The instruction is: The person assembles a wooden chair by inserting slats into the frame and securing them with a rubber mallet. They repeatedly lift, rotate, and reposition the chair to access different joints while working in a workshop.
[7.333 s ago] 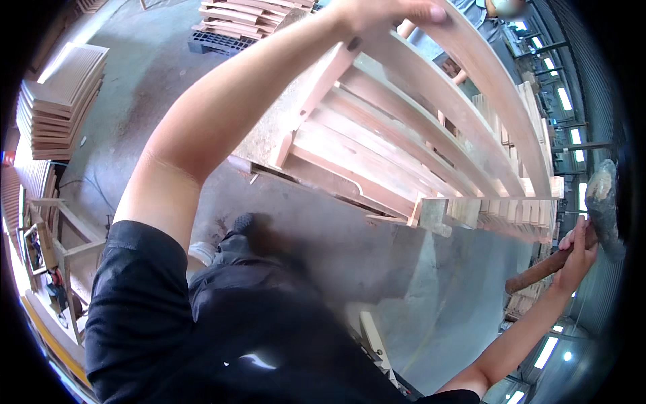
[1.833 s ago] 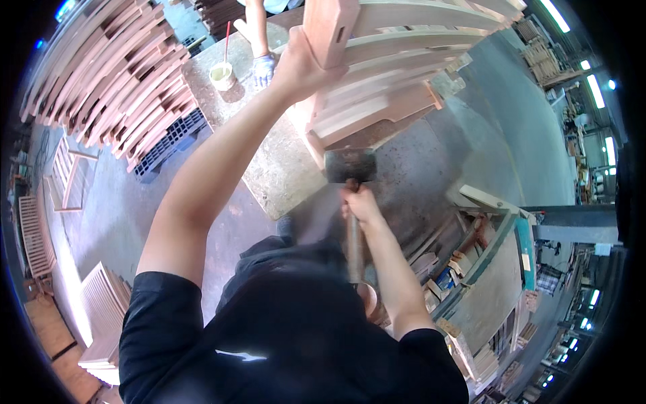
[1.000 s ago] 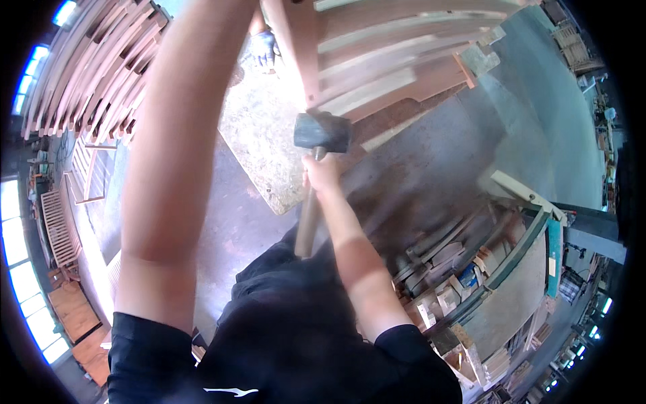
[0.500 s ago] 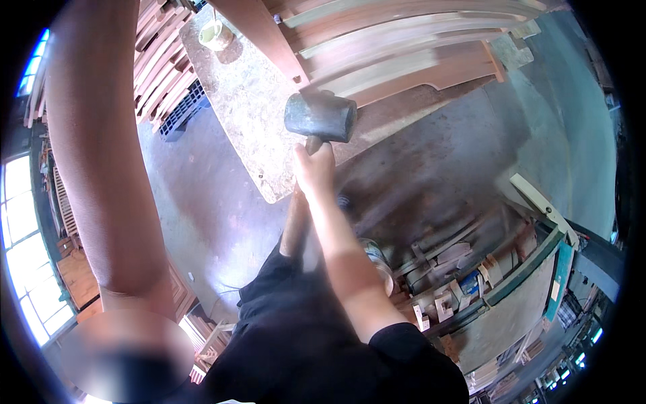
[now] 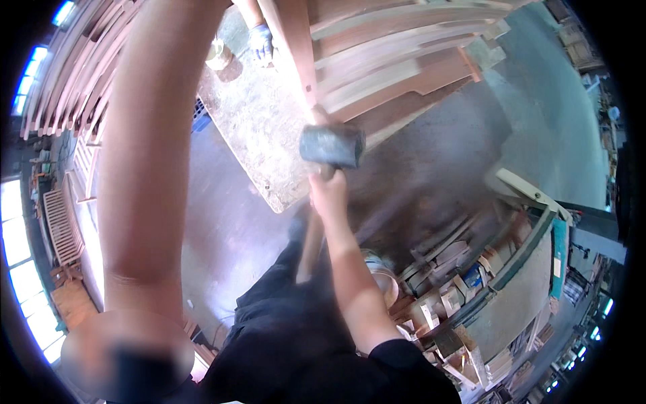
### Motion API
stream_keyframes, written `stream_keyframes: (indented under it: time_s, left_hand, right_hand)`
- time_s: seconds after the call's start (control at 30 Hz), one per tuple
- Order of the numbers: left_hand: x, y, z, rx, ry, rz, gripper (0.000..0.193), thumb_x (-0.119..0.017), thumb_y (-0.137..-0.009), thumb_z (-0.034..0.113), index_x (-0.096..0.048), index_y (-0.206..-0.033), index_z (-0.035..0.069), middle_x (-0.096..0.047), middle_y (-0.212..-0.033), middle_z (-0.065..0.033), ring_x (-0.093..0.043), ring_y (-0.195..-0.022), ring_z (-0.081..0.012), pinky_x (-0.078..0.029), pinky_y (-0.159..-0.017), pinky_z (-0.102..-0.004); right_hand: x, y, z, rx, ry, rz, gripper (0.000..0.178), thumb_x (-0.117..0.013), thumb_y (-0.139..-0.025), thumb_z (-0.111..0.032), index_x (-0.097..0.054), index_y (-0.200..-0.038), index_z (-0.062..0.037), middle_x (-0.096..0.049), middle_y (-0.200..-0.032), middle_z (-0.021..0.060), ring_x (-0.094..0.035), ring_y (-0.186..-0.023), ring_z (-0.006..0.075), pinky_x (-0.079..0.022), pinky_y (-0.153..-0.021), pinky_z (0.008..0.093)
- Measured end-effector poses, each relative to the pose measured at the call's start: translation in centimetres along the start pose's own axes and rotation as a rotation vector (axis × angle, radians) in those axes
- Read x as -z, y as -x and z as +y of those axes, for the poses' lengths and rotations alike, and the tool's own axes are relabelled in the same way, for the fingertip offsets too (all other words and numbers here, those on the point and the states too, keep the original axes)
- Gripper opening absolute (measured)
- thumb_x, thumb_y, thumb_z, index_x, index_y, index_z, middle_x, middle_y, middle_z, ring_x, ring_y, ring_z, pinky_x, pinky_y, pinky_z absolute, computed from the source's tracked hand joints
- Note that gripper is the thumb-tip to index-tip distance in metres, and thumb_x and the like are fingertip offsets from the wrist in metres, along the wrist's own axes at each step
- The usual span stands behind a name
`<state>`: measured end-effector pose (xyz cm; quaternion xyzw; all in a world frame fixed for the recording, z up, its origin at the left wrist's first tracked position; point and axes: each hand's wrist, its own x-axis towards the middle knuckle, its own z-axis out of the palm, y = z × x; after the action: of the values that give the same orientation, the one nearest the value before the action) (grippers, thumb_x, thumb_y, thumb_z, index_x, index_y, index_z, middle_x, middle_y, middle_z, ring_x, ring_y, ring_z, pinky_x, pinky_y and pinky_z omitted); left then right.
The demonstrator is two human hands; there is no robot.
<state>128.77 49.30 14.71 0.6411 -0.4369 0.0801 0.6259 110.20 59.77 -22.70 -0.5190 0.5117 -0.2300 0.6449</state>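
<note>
My right hand (image 5: 330,192) is closed around the handle of a mallet (image 5: 332,146) with a dark, blocky head. The mallet is slightly blurred, its head just on the near side of a slatted wooden frame (image 5: 404,71). The frame's broad reddish-brown upright (image 5: 296,50) ends close to that head; whether they touch I cannot tell. My left arm (image 5: 145,161) stretches up along the left side and leaves the picture at the top, its hand out of sight. Another person's gloved hand (image 5: 261,46) rests beside the upright.
The frame lies over a pale, worn board (image 5: 259,128) bearing a small pot (image 5: 218,55). Curved wooden strips (image 5: 74,81) are stacked at the upper left. On the lower right a bin of wood offcuts (image 5: 444,303) stands by a bucket (image 5: 385,279).
The view has shifted, and the mallet in my right hand sits a little lower and farther right. The other person's gloved hand has come into sight beside the upright.
</note>
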Motion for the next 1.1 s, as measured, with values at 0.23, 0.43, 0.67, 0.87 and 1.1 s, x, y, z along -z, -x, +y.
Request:
stream_keyframes:
  time_s: [0.23, 0.43, 0.67, 0.87, 1.1]
  left_hand:
    - [0.9, -2.0, 0.5, 0.102, -0.010, 0.034, 0.085, -0.093, -0.064, 0.044, -0.054, -0.120, -0.006, -0.067, -0.107, -0.0164, -0.066, -0.100, -0.0230, -0.053, -0.088, -0.0370]
    - [0.2, -1.7, 2.1, 0.152, 0.026, 0.070, 0.079, -0.090, -0.066, 0.046, -0.054, -0.111, -0.007, -0.066, -0.107, -0.0271, -0.065, -0.105, -0.0408, -0.051, -0.091, -0.0448]
    - [2.1, -1.9, 2.1, 0.106, -0.016, 0.116, 0.082, -0.089, -0.067, 0.046, -0.052, -0.118, -0.006, -0.065, -0.112, -0.0271, -0.063, -0.109, -0.0422, -0.050, -0.093, -0.0465]
    - [2.3, -1.9, 2.9, 0.161, 0.049, 0.078, 0.075, -0.089, -0.067, 0.045, -0.055, -0.112, -0.004, -0.065, -0.109, -0.0262, -0.064, -0.106, -0.0420, -0.050, -0.091, -0.0475]
    - [3.1, -1.8, 3.5, 0.192, 0.072, 0.063, 0.070, -0.088, -0.068, 0.042, -0.055, -0.110, -0.003, -0.067, -0.105, -0.0242, -0.064, -0.106, -0.0417, -0.050, -0.090, -0.0479]
  right_hand:
    - [12.9, 5.0, -12.9, 0.121, 0.047, 0.142, 0.020, -0.071, -0.089, -0.015, -0.055, -0.096, -0.0050, -0.057, -0.066, 0.0014, -0.055, -0.050, 0.0123, -0.042, -0.042, 0.0289]
    - [20.8, 8.5, -33.7, 0.649, 0.177, 0.391, 0.020, -0.075, -0.090, -0.016, -0.062, -0.082, -0.0036, -0.059, -0.065, 0.0000, -0.054, -0.051, 0.0100, -0.042, -0.048, 0.0277]
    - [18.7, 13.0, -50.9, 1.011, 0.871, 0.425, 0.034, -0.075, -0.083, -0.023, -0.069, -0.100, 0.0047, -0.070, -0.085, 0.0235, -0.069, -0.078, 0.0350, -0.053, -0.073, 0.0398]
    - [13.3, 15.0, -61.4, 1.083, 1.389, 0.500, 0.030, -0.074, -0.081, -0.018, -0.067, -0.100, 0.0042, -0.069, -0.082, 0.0122, -0.064, -0.078, 0.0211, -0.050, -0.073, 0.0350]
    - [12.4, 22.3, -73.4, 1.366, 1.196, 0.586, 0.036, -0.070, -0.088, -0.033, -0.070, -0.102, 0.0002, -0.062, -0.078, 0.0055, -0.061, -0.075, 0.0160, -0.050, -0.070, 0.0343]
